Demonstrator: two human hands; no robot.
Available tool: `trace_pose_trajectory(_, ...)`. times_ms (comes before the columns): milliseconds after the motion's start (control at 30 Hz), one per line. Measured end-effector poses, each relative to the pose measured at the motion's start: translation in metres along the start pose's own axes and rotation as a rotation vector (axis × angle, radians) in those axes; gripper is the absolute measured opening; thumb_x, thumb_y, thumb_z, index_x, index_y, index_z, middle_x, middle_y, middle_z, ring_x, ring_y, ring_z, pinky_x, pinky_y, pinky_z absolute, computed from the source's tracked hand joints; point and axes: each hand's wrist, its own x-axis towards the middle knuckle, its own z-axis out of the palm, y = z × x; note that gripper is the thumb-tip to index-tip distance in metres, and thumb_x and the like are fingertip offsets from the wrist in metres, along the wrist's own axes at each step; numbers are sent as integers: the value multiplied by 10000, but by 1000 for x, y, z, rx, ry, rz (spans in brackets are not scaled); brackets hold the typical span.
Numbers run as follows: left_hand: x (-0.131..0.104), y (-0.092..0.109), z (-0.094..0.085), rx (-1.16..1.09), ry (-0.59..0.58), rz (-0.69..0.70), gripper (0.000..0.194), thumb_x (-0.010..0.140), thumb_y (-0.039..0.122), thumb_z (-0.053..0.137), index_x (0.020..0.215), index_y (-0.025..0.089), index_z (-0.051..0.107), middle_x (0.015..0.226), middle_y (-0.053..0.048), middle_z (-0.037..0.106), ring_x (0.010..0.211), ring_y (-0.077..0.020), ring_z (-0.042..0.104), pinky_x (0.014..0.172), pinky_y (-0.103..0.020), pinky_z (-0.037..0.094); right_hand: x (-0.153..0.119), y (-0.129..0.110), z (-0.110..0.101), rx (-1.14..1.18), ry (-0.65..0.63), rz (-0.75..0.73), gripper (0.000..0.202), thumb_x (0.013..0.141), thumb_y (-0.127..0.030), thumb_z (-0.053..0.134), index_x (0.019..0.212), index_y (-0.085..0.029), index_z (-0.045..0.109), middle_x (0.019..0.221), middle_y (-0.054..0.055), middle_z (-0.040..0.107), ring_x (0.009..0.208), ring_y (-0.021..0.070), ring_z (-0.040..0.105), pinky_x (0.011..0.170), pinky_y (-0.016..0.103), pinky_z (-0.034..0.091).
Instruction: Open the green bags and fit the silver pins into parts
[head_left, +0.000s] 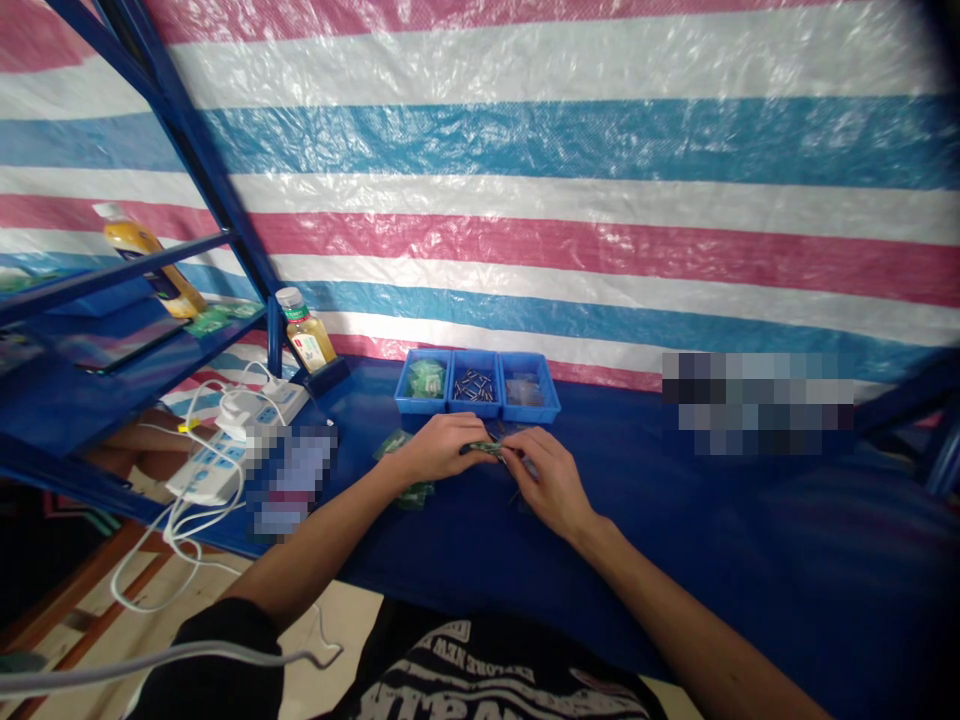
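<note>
Over the blue table, my left hand pinches a small green plastic packet. My right hand meets it from the other side, its thumb and fingertips closed at the packet's right end. Part of the packet is hidden by the fingers. More green packets lie under and beside my left wrist. A few thin dark pieces lie near my fingertips, too small to name. Just beyond my hands stand three joined blue bins, holding green packets, short metal pins or screws and small clear bags.
To the left are a white power strip with tangled cables, a blurred phone-like object and a drink bottle. A blue metal frame rises there. A pixelated object sits at the right back, before a striped plastic sheet.
</note>
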Motion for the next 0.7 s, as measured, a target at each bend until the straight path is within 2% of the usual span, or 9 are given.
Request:
trace_pose_trajectory(133, -1, -2, 0, 37, -36, -9, 298, 1048, 341, 500, 914, 144, 677, 882, -80, 677, 855, -171, 644, 793, -256, 477, 0, 1, 2, -14, -72, -30, 95, 1017, -292, 581, 1043, -232, 650, 968, 70, 703, 901, 247, 626, 829, 401, 492)
trace_pose_trajectory(233, -1, -2, 0, 10, -44, -25, 304, 1035, 379, 532, 927, 145, 692, 873, -66, 677, 812, -152, 649, 756, -233, 471, -1, 3, 4, -42, -92, -33, 104, 1025, -254, 553, 996, -223, 648, 947, 70, 700, 905, 250, 621, 826, 404, 483)
trace_pose_trajectory(367, 0, -1, 0, -9, -21, -30, 331, 990, 459, 601, 998, 146, 709, 923, -73, 694, 862, -165, 665, 793, -241, 482, -2, 5, 3, -47, -46, 8, 158, 1038, -247, 518, 944, -220, 642, 900, 67, 691, 860, 243, 614, 785, 393, 478)
trace_pose_trajectory(500, 0, -2, 0, 30, -5, -30, 362, 1015, 453, 555, 894, 138, 685, 861, -69, 669, 820, -164, 641, 770, -248, 470, -1, 4, 1, -15, -2, 31, 157, 1039, -291, 525, 975, -224, 652, 922, 74, 697, 867, 245, 619, 796, 397, 498)
trace_pose_trajectory(600, -1, -3, 1, 65, -30, -23, 377, 1040, 441, 503, 874, 142, 661, 837, -61, 646, 796, -156, 621, 747, -243, 446, 0, 3, 1, -8, -19, 16, 122, 1021, -319, 568, 1021, -229, 651, 961, 80, 702, 910, 260, 623, 816, 408, 505)
trace_pose_trajectory(700, -2, -5, 2, 94, -54, -9, 419, 1019, 505, 515, 831, 149, 632, 801, -47, 615, 764, -154, 596, 719, -243, 424, 0, 3, 1, -27, -56, 15, 115, 1022, -320, 576, 1007, -235, 653, 954, 76, 699, 912, 261, 621, 821, 408, 502)
